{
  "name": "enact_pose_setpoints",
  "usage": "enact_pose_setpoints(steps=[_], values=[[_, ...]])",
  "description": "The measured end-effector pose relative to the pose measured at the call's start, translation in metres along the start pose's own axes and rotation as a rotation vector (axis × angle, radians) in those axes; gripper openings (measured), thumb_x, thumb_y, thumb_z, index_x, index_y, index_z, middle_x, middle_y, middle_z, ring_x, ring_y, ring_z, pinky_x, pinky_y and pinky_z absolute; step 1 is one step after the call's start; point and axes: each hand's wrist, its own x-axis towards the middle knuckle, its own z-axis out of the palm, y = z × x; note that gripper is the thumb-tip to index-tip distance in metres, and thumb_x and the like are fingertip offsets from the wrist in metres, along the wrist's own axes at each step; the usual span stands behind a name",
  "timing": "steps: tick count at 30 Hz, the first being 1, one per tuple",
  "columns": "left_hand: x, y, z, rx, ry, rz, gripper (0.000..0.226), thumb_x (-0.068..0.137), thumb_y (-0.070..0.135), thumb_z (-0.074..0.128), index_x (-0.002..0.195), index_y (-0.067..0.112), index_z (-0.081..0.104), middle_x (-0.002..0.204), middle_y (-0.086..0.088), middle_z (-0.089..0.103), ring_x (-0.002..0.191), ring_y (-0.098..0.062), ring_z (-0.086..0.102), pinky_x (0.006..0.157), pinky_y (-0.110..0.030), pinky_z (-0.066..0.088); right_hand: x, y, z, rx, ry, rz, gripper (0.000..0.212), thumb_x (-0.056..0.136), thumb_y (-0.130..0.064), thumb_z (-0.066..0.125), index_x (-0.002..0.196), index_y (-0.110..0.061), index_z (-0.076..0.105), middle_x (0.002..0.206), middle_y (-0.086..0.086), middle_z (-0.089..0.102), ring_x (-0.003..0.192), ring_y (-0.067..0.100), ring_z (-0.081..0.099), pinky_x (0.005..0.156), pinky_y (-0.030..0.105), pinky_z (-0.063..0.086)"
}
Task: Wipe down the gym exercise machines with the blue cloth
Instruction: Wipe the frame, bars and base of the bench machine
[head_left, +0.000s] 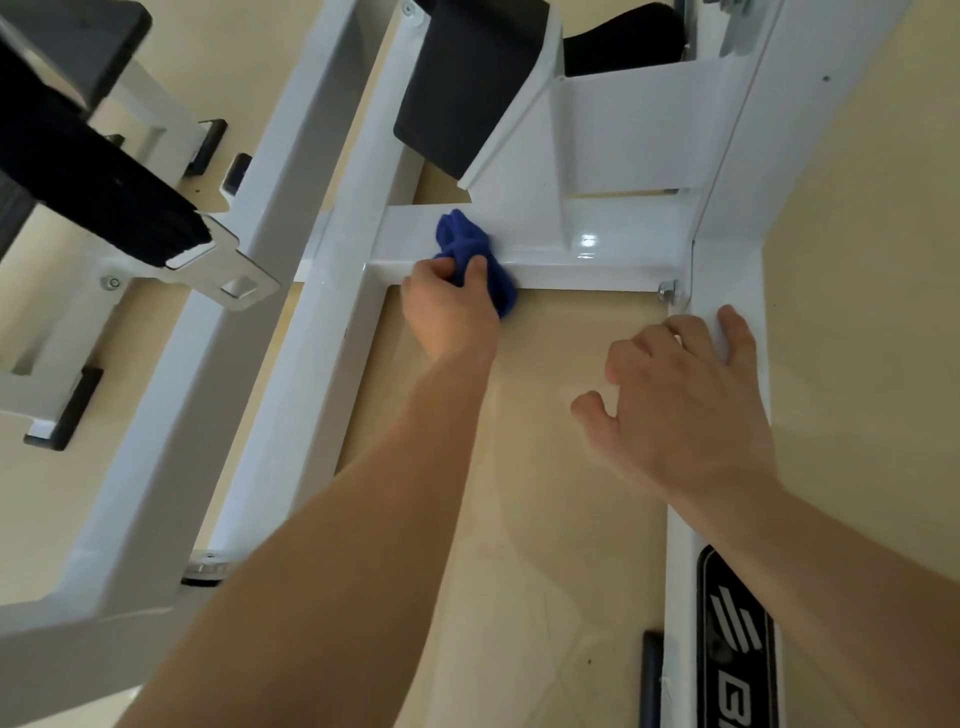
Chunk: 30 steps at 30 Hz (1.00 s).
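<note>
A bunched blue cloth (470, 249) lies against the white cross beam (597, 244) of a gym machine frame, near the beam's left end. My left hand (449, 312) grips the cloth from below, its fingers curled into the fabric. My right hand (685, 400) rests with spread fingers on the white frame rail (737, 291) at the right, just below the bolted joint (667, 291) where the beam meets the rail.
A black seat pad (467, 88) rises above the beam. Another black pad with a metal bracket (104, 171) juts in from the left. White frame rails (311, 364) run down the left side. A black logo plate (737, 649) sits on the right rail. Beige tiled floor (519, 519) lies beneath.
</note>
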Motion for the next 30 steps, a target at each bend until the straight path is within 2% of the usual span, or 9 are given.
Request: enact_pose_setpoints(steps=[2,5,8,11,14,17,21,25,30], values=[[-0.02,0.004,0.016,-0.02,-0.06,0.022,0.02,0.089,0.036,0.067,0.088,0.017,0.058,0.089,0.003,0.063,0.076,-0.01,0.06,0.062,-0.018,0.043,0.0,0.0,-0.001,0.018,0.019,-0.002,0.06,0.079,-0.058,0.021,0.098,-0.025,0.068,0.102,-0.003,0.062,0.118,0.02,0.046,0.121,0.05,0.005],[-0.051,0.008,0.044,-0.063,-0.163,0.072,0.024,0.088,0.036,0.067,0.084,0.014,0.057,0.082,0.003,0.058,0.07,-0.01,0.055,0.063,-0.023,0.043,-0.001,0.001,0.0,0.039,0.037,-0.015,0.053,0.081,-0.052,0.019,0.088,-0.023,0.063,0.095,-0.004,0.059,0.11,0.019,0.048,0.121,0.052,0.008],[-0.073,0.021,0.058,-0.062,-0.272,0.138,0.017,0.085,0.035,0.071,0.084,0.022,0.061,0.09,0.004,0.064,0.077,-0.008,0.06,0.068,-0.021,0.048,0.0,0.002,0.002,0.085,0.108,-0.014,0.04,0.086,-0.041,0.015,0.076,-0.021,0.049,0.084,-0.002,0.052,0.099,0.02,0.051,0.119,0.053,0.017],[-0.069,0.025,0.05,-0.036,-0.347,0.213,0.015,0.083,0.03,0.075,0.08,0.023,0.062,0.087,0.007,0.065,0.075,-0.003,0.059,0.065,-0.011,0.043,-0.002,0.005,0.007,0.071,0.134,-0.012,0.042,0.088,-0.038,0.015,0.08,-0.02,0.053,0.087,-0.001,0.052,0.098,0.021,0.05,0.118,0.052,0.021],[-0.056,0.024,0.04,0.002,-0.43,0.278,0.014,0.079,0.025,0.079,0.08,0.02,0.066,0.08,0.009,0.064,0.075,-0.005,0.062,0.069,-0.017,0.05,-0.001,0.007,0.01,0.058,0.149,-0.006,0.046,0.086,-0.035,0.017,0.086,-0.016,0.06,0.091,0.0,0.051,0.101,0.023,0.048,0.118,0.049,0.021],[-0.049,0.023,0.035,0.039,-0.439,0.328,0.014,0.078,0.025,0.079,0.081,0.022,0.066,0.087,0.006,0.065,0.079,-0.009,0.063,0.075,-0.026,0.054,-0.001,0.006,0.011,0.056,0.177,0.011,0.042,0.085,-0.033,0.023,0.086,-0.014,0.061,0.091,0.002,0.051,0.1,0.024,0.048,0.118,0.049,0.023],[-0.045,0.02,0.032,0.036,-0.414,0.338,0.017,0.078,0.023,0.08,0.076,0.024,0.063,0.087,0.007,0.063,0.078,-0.005,0.062,0.072,-0.019,0.05,0.001,0.005,0.015,0.048,0.178,0.009,0.038,0.088,-0.033,0.028,0.084,-0.015,0.062,0.09,0.002,0.052,0.099,0.024,0.048,0.117,0.05,0.024],[-0.042,0.028,0.032,0.102,-0.457,0.325,0.018,0.077,0.024,0.081,0.077,0.023,0.063,0.078,0.013,0.063,0.075,-0.005,0.063,0.067,-0.019,0.05,0.001,0.005,0.017,0.065,0.247,-0.009,0.04,0.089,-0.033,0.03,0.079,-0.014,0.064,0.086,0.005,0.053,0.096,0.026,0.051,0.114,0.054,0.029],[-0.048,0.032,0.033,0.149,-0.423,0.305,0.016,0.079,0.026,0.079,0.079,0.019,0.064,0.073,0.014,0.062,0.068,-0.002,0.059,0.058,-0.015,0.043,-0.001,0.005,0.011,0.149,0.288,0.041,0.047,0.087,-0.033,0.026,0.089,-0.012,0.068,0.1,0.006,0.059,0.107,0.028,0.052,0.113,0.05,0.032]])
